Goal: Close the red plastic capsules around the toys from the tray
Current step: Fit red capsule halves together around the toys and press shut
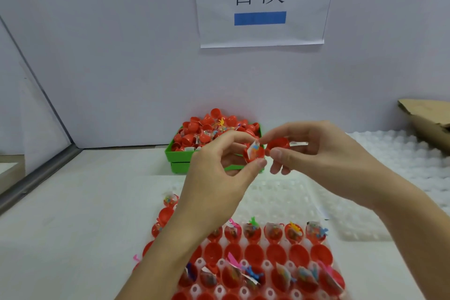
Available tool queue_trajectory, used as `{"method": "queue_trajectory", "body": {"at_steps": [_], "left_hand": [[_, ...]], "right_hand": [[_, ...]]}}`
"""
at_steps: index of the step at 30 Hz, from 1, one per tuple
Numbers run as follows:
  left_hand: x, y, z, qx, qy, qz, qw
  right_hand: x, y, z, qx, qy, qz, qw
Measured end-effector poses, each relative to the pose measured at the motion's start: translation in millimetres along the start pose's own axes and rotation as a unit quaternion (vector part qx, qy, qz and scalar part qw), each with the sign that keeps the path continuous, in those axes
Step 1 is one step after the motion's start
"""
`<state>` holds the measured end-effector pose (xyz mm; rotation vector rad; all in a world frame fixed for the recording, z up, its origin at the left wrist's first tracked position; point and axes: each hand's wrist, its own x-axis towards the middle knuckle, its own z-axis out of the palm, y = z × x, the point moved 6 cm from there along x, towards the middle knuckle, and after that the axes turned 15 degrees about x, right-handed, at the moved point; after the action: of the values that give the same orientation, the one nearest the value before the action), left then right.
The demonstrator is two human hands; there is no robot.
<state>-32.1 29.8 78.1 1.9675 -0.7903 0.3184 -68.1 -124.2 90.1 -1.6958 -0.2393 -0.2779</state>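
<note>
- Left hand (220, 173) raised over the desk (73, 226), forearm rising from the lower edge; fingers (258, 164) curled, thumb below and forefinger above, pinching an open red capsule half (254, 153).
- Wrapped toy (254, 150) sitting in that half, its clear packet corner poking up past the rim.
- Right hand (323, 156) level with the left, forearm entering from the lower right; thumb and curled fingers gripping the second red capsule half (278, 144), open side turned toward the filled half.
- Two halves just beside each other, rims close, not yet joined; held in the air in front of the green bin (180, 158).
- Green bin at the back of the desk against the wall, heaped with red capsules (202, 129) and a few loose packets.
- White moulded tray (287, 197) nearest the camera, its near rows filled with red halves (275, 253): some empty, some carrying wrapped toys; far rows bare.
- Paper sign (260, 2) on the wall above, with black characters and a blue bar.
- Cardboard (428, 119) at the right edge, on a white bumpy sheet (389, 151).
</note>
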Motion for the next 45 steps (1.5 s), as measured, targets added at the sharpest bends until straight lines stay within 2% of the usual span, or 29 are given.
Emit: {"method": "queue_trajectory", "body": {"at_steps": [3,8,14,23,26,29,33,39,45], "left_hand": [[-0.3,4.1,-4.0,0.024,0.016,0.018,0.999],[-0.8,9.8,-6.3,0.080,0.031,0.053,0.995],[0.0,8.0,-7.3,0.065,0.024,0.051,0.996],[0.5,6.4,-9.8,0.060,0.011,0.051,0.997],[0.3,7.5,-9.0,0.074,0.017,0.058,0.995],[0.4,7.0,-7.7,0.082,0.014,0.064,0.994],[0.2,5.0,-6.9,0.068,0.009,0.059,0.996],[1.2,-0.2,-5.9,0.032,-0.029,0.039,0.998],[0.2,2.1,-3.3,0.073,-0.026,0.050,0.996]], "right_hand": [[-1.4,-5.1,8.7,0.011,0.004,-0.010,1.000],[1.7,6.1,14.1,0.054,0.072,0.003,0.996],[4.3,16.0,15.8,0.174,0.055,0.067,0.981],[4.8,21.1,19.8,0.278,0.034,0.089,0.956],[4.8,20.7,23.3,0.266,0.023,0.083,0.960],[5.3,24.5,20.9,0.267,0.044,0.093,0.958],[5.0,26.7,19.7,0.306,0.063,0.114,0.943],[5.2,28.1,15.3,0.314,0.071,0.113,0.940],[7.3,30.5,15.6,0.224,0.075,0.096,0.967]]}}
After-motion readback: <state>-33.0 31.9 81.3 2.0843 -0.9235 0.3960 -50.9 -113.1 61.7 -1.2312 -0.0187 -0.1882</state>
